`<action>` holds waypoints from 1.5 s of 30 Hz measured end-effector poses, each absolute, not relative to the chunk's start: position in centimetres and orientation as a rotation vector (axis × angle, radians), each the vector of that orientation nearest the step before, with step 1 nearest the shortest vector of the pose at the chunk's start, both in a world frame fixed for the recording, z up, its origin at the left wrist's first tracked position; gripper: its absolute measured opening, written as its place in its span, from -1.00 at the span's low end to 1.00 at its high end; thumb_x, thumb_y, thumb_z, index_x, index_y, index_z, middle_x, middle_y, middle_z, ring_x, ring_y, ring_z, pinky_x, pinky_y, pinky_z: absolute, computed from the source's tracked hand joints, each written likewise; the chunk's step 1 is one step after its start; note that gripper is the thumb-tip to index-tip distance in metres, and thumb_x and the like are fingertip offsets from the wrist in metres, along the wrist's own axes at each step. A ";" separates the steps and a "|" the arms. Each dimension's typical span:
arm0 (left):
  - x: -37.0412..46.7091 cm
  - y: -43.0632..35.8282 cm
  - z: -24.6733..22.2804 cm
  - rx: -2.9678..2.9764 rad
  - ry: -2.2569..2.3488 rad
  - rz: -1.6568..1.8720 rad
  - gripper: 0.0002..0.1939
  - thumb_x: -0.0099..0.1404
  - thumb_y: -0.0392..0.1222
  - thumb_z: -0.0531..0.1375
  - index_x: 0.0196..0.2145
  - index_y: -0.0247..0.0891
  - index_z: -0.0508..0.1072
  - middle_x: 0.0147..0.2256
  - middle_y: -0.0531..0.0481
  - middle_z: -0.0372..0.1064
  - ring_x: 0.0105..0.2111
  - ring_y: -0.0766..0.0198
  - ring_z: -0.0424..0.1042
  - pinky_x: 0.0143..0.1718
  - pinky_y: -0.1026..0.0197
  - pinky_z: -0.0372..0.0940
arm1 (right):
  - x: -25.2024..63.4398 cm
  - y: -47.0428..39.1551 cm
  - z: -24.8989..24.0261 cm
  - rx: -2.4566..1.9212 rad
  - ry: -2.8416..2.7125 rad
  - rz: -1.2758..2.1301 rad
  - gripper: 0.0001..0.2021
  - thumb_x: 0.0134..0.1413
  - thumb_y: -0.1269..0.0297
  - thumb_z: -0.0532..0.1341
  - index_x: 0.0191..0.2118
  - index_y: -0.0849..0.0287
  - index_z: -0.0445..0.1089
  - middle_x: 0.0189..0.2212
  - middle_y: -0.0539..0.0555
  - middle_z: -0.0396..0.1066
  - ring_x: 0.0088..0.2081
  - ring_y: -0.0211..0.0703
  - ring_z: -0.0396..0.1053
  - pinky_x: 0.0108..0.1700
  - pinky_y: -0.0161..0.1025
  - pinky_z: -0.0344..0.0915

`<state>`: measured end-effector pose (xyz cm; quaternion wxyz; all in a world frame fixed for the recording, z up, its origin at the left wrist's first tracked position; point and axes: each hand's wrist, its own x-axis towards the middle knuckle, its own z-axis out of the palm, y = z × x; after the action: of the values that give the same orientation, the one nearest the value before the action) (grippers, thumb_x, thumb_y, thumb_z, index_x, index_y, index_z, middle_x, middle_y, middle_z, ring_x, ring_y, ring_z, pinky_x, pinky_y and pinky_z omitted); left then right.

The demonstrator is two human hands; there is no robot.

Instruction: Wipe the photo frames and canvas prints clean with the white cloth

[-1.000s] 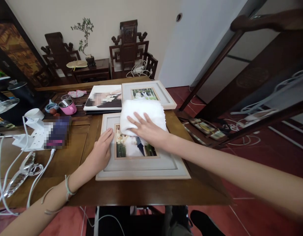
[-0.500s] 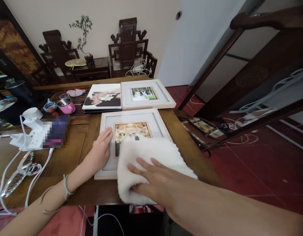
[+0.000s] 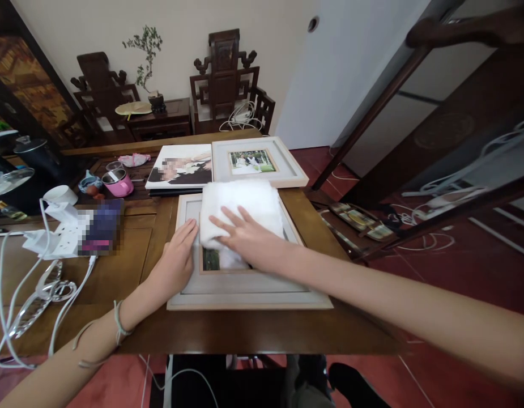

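Observation:
A light wooden picture frame lies flat near the front edge of the table, its photo partly covered. Over its upper part is a folded white fluffy cloth. My right hand rests flat on that cloth, fingers spread, pressing it against the frame. At the frame's left side, my left hand lies with fingers stretched out along the border, touching it. Behind sits a second picture frame with an outdoor photo, beside a photo album lying on something black.
On the left of the wooden table are a white power strip with cables, a silver hair clip and a pink mug. Carved chairs stand behind. A dark wooden chair rises at the right.
My right hand has pushed the white cloth away from me, from the frame's lower right to its upper part. The photo's lower edge now shows. My left hand stays at the frame's left side.

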<state>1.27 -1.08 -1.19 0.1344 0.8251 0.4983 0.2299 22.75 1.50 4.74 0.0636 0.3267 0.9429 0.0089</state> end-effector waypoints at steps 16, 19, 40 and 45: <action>1.6 -1.2 -0.3 2.375 1.359 0.792 -0.50 0.43 -0.29 -0.16 0.30 -0.32 0.00 0.31 -0.30 -0.03 0.32 0.07 -0.05 0.28 -0.16 -0.02 | 22.4 -0.8 5.9 1.022 2.862 -0.247 -0.37 -0.04 0.72 0.08 0.20 0.24 0.26 0.35 0.25 -0.16 0.33 0.31 -0.31 0.26 0.32 -0.15; 2.0 -1.3 0.4 2.344 1.352 0.834 -0.50 0.47 -0.21 -0.18 0.32 -0.30 -0.07 0.33 -0.30 -0.12 0.34 0.08 -0.11 0.30 -0.13 -0.07 | 20.5 2.7 4.8 1.097 2.883 0.049 -0.44 0.01 0.69 0.07 0.16 0.27 0.30 0.36 0.21 -0.17 0.33 0.33 -0.30 0.26 0.33 -0.16; 1.7 -1.2 1.5 2.268 1.500 0.842 -0.45 0.46 -0.04 -0.19 0.24 -0.45 0.13 0.25 -0.34 0.11 0.26 0.03 0.12 0.26 -0.09 0.06 | 19.1 -3.7 8.0 0.872 2.727 -0.341 -0.42 -0.19 0.63 0.27 0.06 0.19 0.41 0.34 0.15 -0.06 0.32 0.31 -0.16 0.26 0.24 -0.02; 1.3 -0.7 1.0 2.314 1.522 0.860 -0.55 0.45 -0.20 -0.14 0.22 -0.39 0.16 0.18 -0.30 0.24 0.18 0.07 0.25 0.19 -0.05 0.19 | 18.4 -5.1 7.8 0.911 2.750 -0.379 -0.39 -0.23 0.58 0.31 0.08 0.26 0.40 0.31 0.28 -0.01 0.30 0.43 -0.16 0.26 0.24 -0.02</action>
<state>1.32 -0.69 1.02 0.1206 0.7921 0.5209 0.2943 18.41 -5.11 7.79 0.1097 0.3098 0.9356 -0.1288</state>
